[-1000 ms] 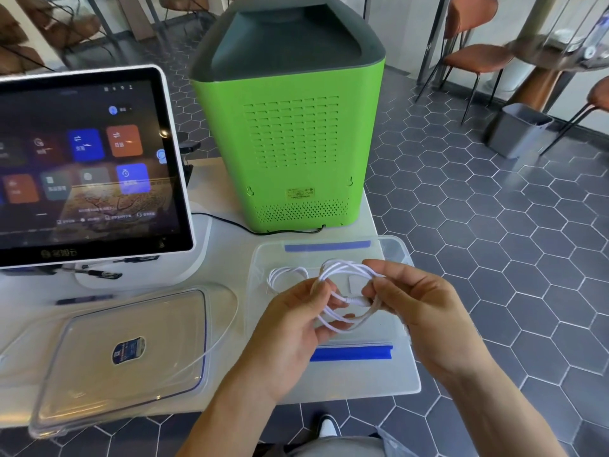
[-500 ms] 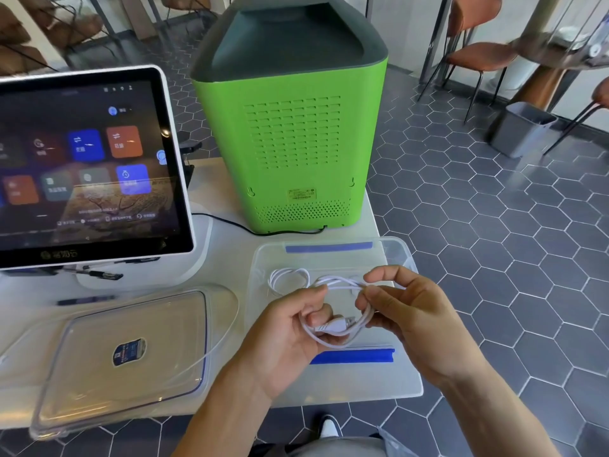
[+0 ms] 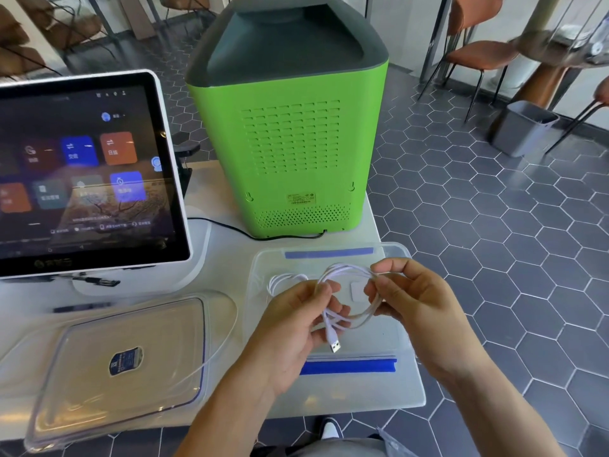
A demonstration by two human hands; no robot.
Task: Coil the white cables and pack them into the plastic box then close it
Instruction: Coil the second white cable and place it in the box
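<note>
I hold a coiled white cable [image 3: 348, 271] over the open clear plastic box [image 3: 398, 384], which has blue strips on its near and far rims. My left hand [image 3: 296, 328] pinches the coil's left side, and the cable's USB plug [image 3: 335, 345] hangs down from it. My right hand [image 3: 415, 308] pinches the right side of the loops. A second white cable [image 3: 280, 281] lies coiled inside the box at its far left. The box's clear lid [image 3: 108, 367] rests on the table to the left, label up.
A tall green machine [image 3: 293, 153] stands behind the box, its black cord [image 3: 250, 235] running left. A touchscreen terminal [image 3: 82, 173] stands at the far left. The box sits at the white table's [image 3: 227, 258] right edge, above the hexagon-tiled floor. Chairs and a grey bin [image 3: 524, 131] are beyond.
The USB plug has slipped out of the coil's middle and now hangs below my left fingers. Both hands have spread the loops slightly and stay over the box.
</note>
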